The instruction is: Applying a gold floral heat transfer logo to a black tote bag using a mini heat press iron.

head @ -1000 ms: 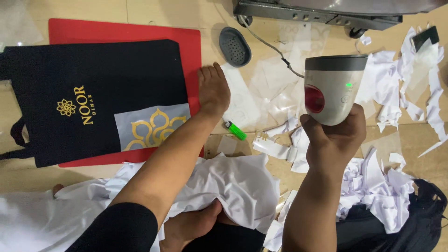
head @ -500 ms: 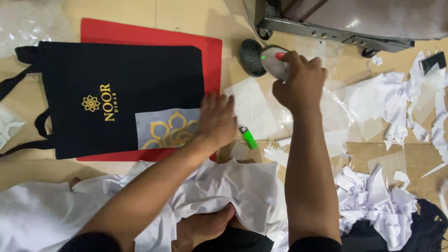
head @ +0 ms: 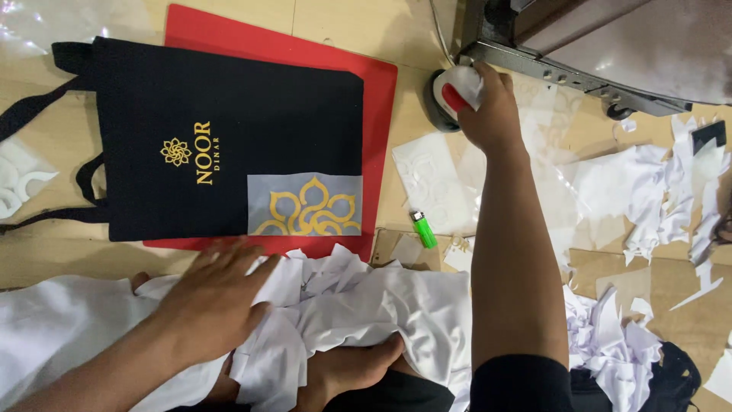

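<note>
A black tote bag [head: 229,137] with a gold flower print lies flat on a red mat [head: 381,99] on the floor. A grey transfer sheet with a larger gold flower [head: 305,204] sits on the bag's lower right corner. My right hand [head: 488,111] grips a small white and red hand-held iron [head: 456,90] and holds it down on a dark round stand [head: 433,107] beside the mat. My left hand [head: 213,294] rests with fingers spread on crumpled white paper [head: 358,305] just below the bag.
A green lighter [head: 423,229] lies on the floor near my right forearm. A metal machine base [head: 579,69] stands at the top right. Torn white paper scraps [head: 656,191] cover the floor on the right. A bare foot [head: 351,366] shows under the paper.
My right hand carried the iron from above the scraps up to the round stand. My left hand left the transfer sheet on the bag and dropped onto the white paper.
</note>
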